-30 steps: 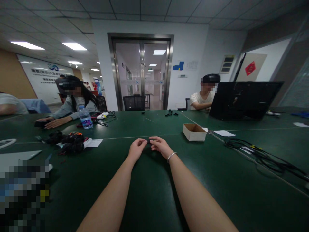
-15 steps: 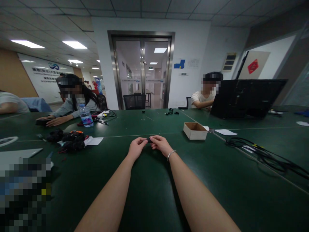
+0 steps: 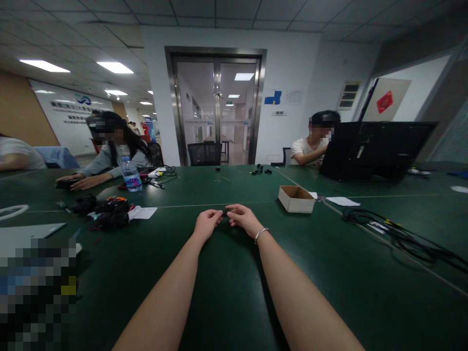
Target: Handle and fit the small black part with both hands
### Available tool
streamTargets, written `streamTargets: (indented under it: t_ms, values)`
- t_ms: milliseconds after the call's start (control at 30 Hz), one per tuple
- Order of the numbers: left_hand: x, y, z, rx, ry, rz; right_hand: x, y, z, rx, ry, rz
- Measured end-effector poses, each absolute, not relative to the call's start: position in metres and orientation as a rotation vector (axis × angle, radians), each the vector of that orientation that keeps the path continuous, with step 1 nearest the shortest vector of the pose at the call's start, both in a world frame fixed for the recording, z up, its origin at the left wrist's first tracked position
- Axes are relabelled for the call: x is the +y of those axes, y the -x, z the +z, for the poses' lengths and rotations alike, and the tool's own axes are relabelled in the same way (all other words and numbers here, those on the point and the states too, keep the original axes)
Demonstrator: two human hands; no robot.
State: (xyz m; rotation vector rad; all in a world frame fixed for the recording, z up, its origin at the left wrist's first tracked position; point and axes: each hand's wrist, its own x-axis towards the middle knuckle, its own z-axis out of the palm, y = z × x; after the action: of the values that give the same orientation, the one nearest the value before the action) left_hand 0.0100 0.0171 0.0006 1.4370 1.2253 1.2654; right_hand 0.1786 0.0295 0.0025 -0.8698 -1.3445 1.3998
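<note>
A small black piece (image 3: 224, 213) is held just above the green table (image 3: 228, 282), between my two hands; its exact kind is too small to make out. My left hand (image 3: 207, 224) pinches its left end between thumb and forefinger. From the other side, my right hand (image 3: 244, 219) has its thumb and forefinger at the right end, other fingers curled. The fingertips partly cover the piece. A bracelet circles my right wrist. To the right of the hands stands an open cardboard box (image 3: 297, 200).
Several small black pieces (image 3: 259, 170) lie at the table's far side. On the left are a water bottle (image 3: 130, 174), a black tangled bundle (image 3: 109, 212) and a co-worker's hands (image 3: 87, 182). Black cables (image 3: 395, 234) and a monitor (image 3: 376, 148) occupy the right, where another person sits.
My right thumb and forefinger have loosened slightly around the small black piece, showing more of it. Both hands stay in nearly the same place. The view has shifted very slightly.
</note>
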Motion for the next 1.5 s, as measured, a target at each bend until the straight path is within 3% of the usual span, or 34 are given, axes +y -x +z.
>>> streamTargets:
  t_ms: [1500]
  values:
    - [0.0125,-0.012,0.0044,1.239,-1.459,1.241,0.0306,-0.1794,0.0039,-1.225,0.894,1.461]
